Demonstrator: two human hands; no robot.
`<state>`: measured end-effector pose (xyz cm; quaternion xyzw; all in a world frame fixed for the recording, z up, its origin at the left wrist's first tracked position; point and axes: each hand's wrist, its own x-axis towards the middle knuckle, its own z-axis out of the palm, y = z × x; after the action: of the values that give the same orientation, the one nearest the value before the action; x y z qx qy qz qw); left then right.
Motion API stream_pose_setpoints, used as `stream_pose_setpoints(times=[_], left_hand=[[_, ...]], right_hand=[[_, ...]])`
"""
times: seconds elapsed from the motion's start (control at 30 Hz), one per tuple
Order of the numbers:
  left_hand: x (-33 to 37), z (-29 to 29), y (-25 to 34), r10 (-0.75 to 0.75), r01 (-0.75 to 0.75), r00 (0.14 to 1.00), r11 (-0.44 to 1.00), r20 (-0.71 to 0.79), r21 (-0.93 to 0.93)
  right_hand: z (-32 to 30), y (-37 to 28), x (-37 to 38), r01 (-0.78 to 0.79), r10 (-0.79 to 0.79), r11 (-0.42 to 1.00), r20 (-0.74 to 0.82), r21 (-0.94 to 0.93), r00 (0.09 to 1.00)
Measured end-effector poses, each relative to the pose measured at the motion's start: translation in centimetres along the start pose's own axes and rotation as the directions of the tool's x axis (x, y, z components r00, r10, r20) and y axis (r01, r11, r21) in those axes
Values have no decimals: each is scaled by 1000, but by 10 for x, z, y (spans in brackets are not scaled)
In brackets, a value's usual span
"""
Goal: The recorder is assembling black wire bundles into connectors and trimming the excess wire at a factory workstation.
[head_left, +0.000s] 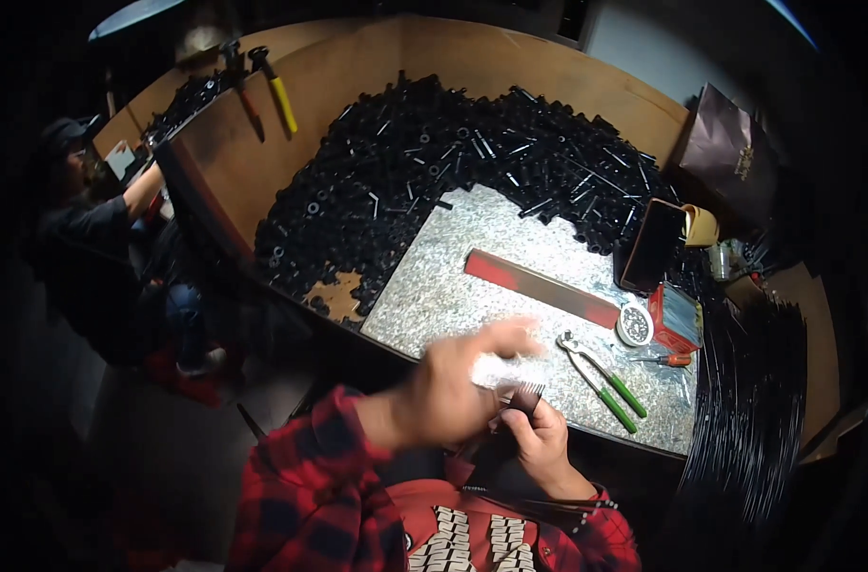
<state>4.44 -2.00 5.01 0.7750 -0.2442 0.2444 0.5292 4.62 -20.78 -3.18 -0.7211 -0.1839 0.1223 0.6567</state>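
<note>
A dark toothed piece [525, 398] is apparently being steadied for handwork, pinched by thumb and fingers of the right hand [545, 442], teeth pointing outward beyond the thumb, full long axis hidden. Firm holding is seemingly being called for; left of those fingers, the left hand [445, 389] is appearing blurred, its finger state indeterminable.

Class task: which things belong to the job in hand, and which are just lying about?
In the job, it seems:
dark toothed piece
right hand gripping it

Apparently lying about:
green-handled pincers
orange-handled tool
phone
shiny bag
</note>
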Motion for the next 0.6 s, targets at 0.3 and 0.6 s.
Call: stream_pose_setpoints(times=[0.3,0.6], left_hand=[[75,-72,-206,-94,199,979,640,-182,742],[109,-49,-243,-39,-135,984,488,176,862]], right_hand=[[-7,-1,3,-41,42,998,3,-40,999],[-12,12,9,-22,22,999,-22,-25,1000]])
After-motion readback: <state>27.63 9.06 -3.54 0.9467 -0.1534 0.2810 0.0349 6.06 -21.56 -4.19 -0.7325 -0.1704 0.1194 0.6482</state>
